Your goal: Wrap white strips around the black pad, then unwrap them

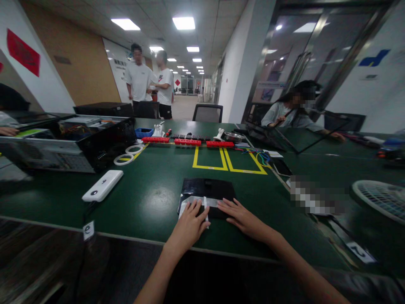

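A flat, glossy black rectangular piece (207,185) lies on the green table in front of me; I cannot make out what kind of thing it is. Across its near half is a pale, translucent film (193,199) with a narrow white strip (205,202) running over it. My left hand (188,221) rests on the film with fingers spread, its thumb and index finger beside the strip's near end. On the near right part of the black piece lies my right hand (241,216), fingers stretched out flat. Both palms face down, and the fingers cover part of the film.
Left stand an opened computer case (109,141), white rings (124,159) and a white numbered device (103,185). Red trays (187,142) line the back near yellow tape outlines (210,168). Right are coloured wires (262,158), a phone (281,167), a fan (382,198) and a seated person (292,112).
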`<state>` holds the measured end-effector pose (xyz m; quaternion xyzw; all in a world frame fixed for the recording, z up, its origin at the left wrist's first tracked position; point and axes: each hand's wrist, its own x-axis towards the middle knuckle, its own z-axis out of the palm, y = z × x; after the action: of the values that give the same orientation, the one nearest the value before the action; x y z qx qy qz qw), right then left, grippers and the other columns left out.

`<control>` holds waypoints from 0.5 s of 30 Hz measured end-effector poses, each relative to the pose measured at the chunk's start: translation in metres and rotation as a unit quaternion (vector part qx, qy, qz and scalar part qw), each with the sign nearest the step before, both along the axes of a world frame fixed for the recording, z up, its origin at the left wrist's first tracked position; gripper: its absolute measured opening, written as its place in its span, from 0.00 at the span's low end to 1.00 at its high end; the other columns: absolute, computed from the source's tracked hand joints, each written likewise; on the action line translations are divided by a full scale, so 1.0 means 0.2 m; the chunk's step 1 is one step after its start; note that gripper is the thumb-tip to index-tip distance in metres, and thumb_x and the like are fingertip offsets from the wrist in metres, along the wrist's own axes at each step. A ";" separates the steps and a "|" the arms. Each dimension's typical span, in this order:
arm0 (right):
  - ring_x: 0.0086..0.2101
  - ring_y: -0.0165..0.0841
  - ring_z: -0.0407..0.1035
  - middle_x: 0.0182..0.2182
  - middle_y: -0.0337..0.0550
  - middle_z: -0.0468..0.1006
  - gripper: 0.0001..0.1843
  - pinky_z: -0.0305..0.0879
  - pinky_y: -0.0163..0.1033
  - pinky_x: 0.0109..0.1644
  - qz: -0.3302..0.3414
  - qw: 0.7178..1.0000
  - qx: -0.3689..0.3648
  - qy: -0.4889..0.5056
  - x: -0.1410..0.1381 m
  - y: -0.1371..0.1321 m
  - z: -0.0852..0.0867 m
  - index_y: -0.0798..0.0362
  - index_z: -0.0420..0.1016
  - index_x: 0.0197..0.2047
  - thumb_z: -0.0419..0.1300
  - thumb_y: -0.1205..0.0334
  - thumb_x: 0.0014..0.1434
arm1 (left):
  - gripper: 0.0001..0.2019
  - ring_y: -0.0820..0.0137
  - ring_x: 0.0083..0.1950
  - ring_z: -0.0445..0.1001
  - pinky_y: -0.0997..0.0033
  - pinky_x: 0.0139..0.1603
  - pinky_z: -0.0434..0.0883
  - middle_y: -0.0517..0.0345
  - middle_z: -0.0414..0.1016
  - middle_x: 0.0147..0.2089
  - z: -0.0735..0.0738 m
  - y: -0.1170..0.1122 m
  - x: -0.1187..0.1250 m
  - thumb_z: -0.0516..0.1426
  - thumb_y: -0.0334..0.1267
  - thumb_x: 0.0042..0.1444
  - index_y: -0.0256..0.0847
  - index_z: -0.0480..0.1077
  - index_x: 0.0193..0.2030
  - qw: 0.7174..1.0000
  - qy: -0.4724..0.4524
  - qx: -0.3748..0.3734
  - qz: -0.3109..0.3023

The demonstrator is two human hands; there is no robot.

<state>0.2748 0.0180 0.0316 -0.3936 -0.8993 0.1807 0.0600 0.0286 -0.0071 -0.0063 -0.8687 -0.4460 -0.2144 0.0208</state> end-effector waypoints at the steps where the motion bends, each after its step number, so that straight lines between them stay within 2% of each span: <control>1: 0.65 0.34 0.38 0.65 0.37 0.50 0.28 0.32 0.55 0.66 0.000 1.000 0.000 0.000 0.00 0.00 0.00 0.40 0.47 0.67 0.46 0.61 0.64 | 0.22 0.53 0.66 0.56 0.46 0.61 0.58 0.41 0.59 0.65 0.00 0.00 0.00 0.52 0.43 0.62 0.42 0.59 0.62 1.000 0.001 0.001 0.000; 5: 0.65 0.33 0.38 0.66 0.36 0.50 0.28 0.32 0.55 0.66 -0.002 1.000 -0.004 0.007 0.00 -0.01 0.01 0.39 0.46 0.67 0.45 0.61 0.65 | 0.23 0.55 0.66 0.55 0.49 0.63 0.57 0.43 0.59 0.65 0.02 -0.01 -0.01 0.53 0.42 0.60 0.42 0.60 0.62 1.000 -0.001 -0.014 0.009; 10: 0.65 0.34 0.38 0.65 0.36 0.50 0.28 0.32 0.55 0.66 -0.006 1.000 -0.013 0.019 -0.01 -0.03 0.02 0.39 0.48 0.66 0.45 0.60 0.64 | 0.21 0.55 0.66 0.56 0.49 0.63 0.57 0.43 0.60 0.64 0.08 -0.02 0.01 0.53 0.42 0.60 0.41 0.64 0.60 0.997 -0.023 -0.066 0.015; 15: 0.64 0.37 0.39 0.65 0.39 0.52 0.29 0.33 0.58 0.65 -0.009 0.998 -0.025 0.058 0.01 -0.03 0.03 0.41 0.50 0.66 0.50 0.57 0.62 | 0.23 0.63 0.65 0.58 0.54 0.64 0.57 0.50 0.60 0.65 0.12 -0.01 -0.06 0.48 0.40 0.64 0.44 0.55 0.65 0.988 -0.119 -0.095 -0.007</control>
<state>0.2771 0.0113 0.0377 -0.3921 -0.8860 0.2248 0.1035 0.0159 -0.0090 0.0185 -0.8383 -0.4576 -0.2726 -0.1166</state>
